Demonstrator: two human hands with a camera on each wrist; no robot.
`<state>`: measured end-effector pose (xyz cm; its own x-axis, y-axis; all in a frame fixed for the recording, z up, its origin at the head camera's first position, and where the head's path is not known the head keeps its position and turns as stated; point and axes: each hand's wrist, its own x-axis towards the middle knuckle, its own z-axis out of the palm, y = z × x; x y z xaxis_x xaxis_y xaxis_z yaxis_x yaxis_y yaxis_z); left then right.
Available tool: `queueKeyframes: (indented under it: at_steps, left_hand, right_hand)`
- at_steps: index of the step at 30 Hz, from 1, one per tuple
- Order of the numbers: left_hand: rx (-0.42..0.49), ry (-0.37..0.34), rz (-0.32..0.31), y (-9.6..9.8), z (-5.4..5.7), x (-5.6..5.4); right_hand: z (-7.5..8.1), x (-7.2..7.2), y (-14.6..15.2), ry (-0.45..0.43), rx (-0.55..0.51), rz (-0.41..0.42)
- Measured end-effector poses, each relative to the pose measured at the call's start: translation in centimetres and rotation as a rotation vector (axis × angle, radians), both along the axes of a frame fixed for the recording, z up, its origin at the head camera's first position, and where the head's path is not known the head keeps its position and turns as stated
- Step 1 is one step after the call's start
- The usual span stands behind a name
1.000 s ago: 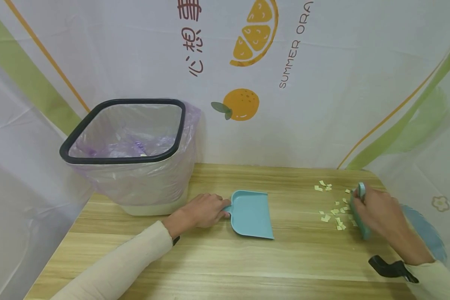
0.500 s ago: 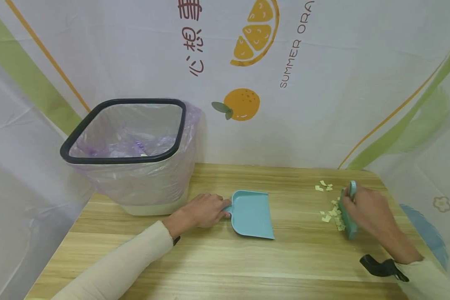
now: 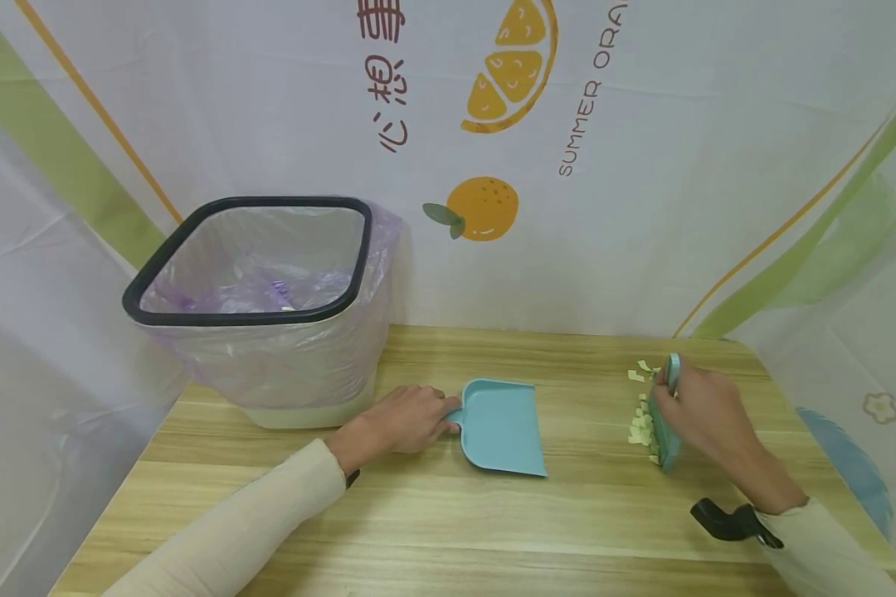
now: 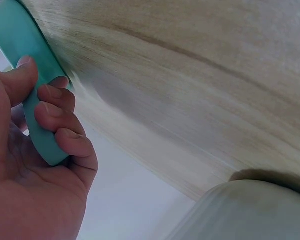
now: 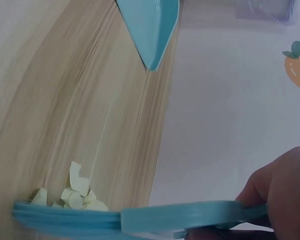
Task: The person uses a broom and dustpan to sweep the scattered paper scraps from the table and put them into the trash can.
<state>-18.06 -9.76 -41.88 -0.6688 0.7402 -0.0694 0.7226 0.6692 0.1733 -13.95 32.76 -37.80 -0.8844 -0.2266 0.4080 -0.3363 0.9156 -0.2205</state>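
My left hand (image 3: pixel 411 417) grips the handle of a light blue dustpan (image 3: pixel 500 427), which lies flat with its wide edge facing right. In the left wrist view, fingers curl round the dustpan handle (image 4: pixel 40 135). Over on the right, my right hand (image 3: pixel 709 419) holds a small blue hand brush (image 3: pixel 666 435) by its handle, bristles down on the table. Small pale yellow paper scraps (image 3: pixel 640 424) are bunched along the brush's left side. The right wrist view shows scraps (image 5: pixel 75 195) against the brush (image 5: pixel 70 220). A few more scraps (image 3: pixel 636 376) lie just behind.
A bin (image 3: pixel 306 365) with a black rim and a purple plastic liner stands at the table's back left. Behind the wooden table (image 3: pixel 448 531) hangs a white printed curtain (image 3: pixel 299 99). A blue round shape (image 3: pixel 847 464) shows past the right edge.
My right hand has swept the brush leftward across the table, pushing the scattered scraps into a tighter bunch. The left hand and dustpan have stayed put.
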Motion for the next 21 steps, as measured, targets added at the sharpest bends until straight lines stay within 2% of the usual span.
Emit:
queueKeyframes:
  at_steps: [9,21]
  left_hand:
    - [-0.007,-0.006,0.003,0.0,0.1,0.0]
    - [-0.015,0.001,0.011,0.1,0.2,0.1]
  right_hand:
    - [0.2,-0.4,-1.8,-0.041,-0.012,0.026]
    - [0.4,-0.6,-3.8,-0.04,-0.036,0.095]
